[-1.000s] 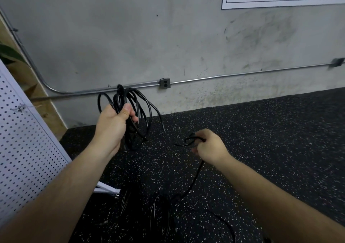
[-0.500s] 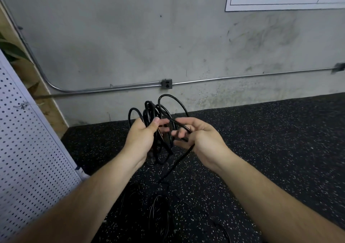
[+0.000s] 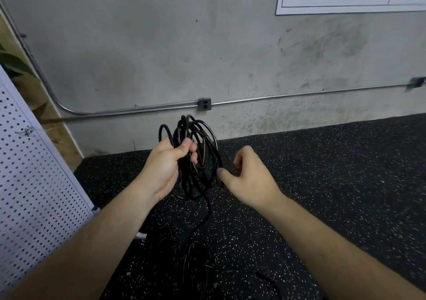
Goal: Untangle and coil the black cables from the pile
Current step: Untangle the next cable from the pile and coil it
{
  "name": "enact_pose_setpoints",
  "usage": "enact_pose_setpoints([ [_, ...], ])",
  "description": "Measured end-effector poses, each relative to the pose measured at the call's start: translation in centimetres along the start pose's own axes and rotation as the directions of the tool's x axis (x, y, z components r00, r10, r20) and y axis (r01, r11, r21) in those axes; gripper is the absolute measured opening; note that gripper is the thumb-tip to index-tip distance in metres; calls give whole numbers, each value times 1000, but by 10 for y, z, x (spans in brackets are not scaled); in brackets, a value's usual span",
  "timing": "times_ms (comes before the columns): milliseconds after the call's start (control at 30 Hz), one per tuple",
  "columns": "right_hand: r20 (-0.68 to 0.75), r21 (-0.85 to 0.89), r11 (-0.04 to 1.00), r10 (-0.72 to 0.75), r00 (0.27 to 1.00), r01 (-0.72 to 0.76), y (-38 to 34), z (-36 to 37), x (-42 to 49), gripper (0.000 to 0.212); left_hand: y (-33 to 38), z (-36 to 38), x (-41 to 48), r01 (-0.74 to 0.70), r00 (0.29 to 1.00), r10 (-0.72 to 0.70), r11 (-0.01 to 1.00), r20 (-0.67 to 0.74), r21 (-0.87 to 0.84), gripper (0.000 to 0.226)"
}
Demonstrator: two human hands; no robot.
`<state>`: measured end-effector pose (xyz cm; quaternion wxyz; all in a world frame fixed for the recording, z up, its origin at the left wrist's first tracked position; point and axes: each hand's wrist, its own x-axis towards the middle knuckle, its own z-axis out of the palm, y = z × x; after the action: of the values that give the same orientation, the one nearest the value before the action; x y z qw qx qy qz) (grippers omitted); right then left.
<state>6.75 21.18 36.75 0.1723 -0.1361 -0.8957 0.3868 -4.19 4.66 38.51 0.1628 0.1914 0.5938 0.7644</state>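
Left hand: my left hand [image 3: 166, 166] is held up in front of me, thumb and fingers wrapped tight round one side of the bundle.
Coil so far: the bundle of thin black rubber cable loops [image 3: 198, 138] has several turns gathered, uneven in size and crossing one another, so I judge it a rough coil, not a tidy one.
Right hand: my right hand [image 3: 250, 178] sits just beside the loops, thumb tip against the outermost turn, other fingers curled toward the palm; I cannot tell whether they pinch anything.
Loose end: a single black strand [image 3: 208, 210] hangs from the bundle down to the floor, so this cable is not fully wound.
Left to do: the dark heap of tangled black cables [image 3: 193, 263] lies on the black speckled rubber floor [image 3: 322, 173] below my arms, apparently unsorted.
Progress: I'd put it early, one cable partly coiled and the rest waiting.
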Motion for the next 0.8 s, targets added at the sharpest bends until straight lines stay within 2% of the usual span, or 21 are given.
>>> enact_pose_setpoints([
  [67, -21, -73, 988, -139, 990, 137, 5, 1, 4, 33, 3, -1, -1, 12, 998, -11, 1000, 56, -27, 5],
  [167, 26, -156, 954, -257, 966, 258, 11, 1, 9, 17, 7, -4, -1, 28, 998, -25, 999, 61, -44, 8],
  [333, -58, 112, 984, -130, 990, 136, 10, -9, 15, 12, 9, -8, 0, 29, 999, -28, 999, -46, 20, 11],
  [400, -99, 259, 963, -52, 994, 76, 9, -13, 15, 7, 11, -9, 1, 34, 996, -33, 999, -83, 11, 15],
  [467, -156, 372, 927, 16, 988, 44, 8, -17, 13, 13, 12, -12, 2, 19, 993, -14, 999, -117, 37, 15],
  [533, -226, 351, 933, 4, 974, 78, 8, -20, 13, 15, 13, -16, 4, 6, 987, 3, 999, -161, 53, 13],
  [567, -253, 315, 943, -22, 967, 103, 9, -20, 14, 6, 13, -18, 5, 3, 984, 6, 999, -177, 50, 13],
  [600, -265, 287, 950, -40, 964, 119, 9, -19, 14, 11, 13, -18, 5, -3, 982, 11, 999, -187, 43, 13],
  [667, -260, 323, 941, -12, 966, 98, 7, -15, 14, 36, 13, -18, 5, -14, 979, 19, 1000, -202, 28, 16],
  [733, -251, 300, 954, 71, 965, 7, 3, -13, 14, 59, 13, -17, 5, -28, 975, 26, 1000, -221, -6, 15],
  [800, -189, 188, 975, 152, 970, -116, 3, -12, 14, 67, 15, -16, 6, -44, 970, 32, 998, -242, -45, 16],
])
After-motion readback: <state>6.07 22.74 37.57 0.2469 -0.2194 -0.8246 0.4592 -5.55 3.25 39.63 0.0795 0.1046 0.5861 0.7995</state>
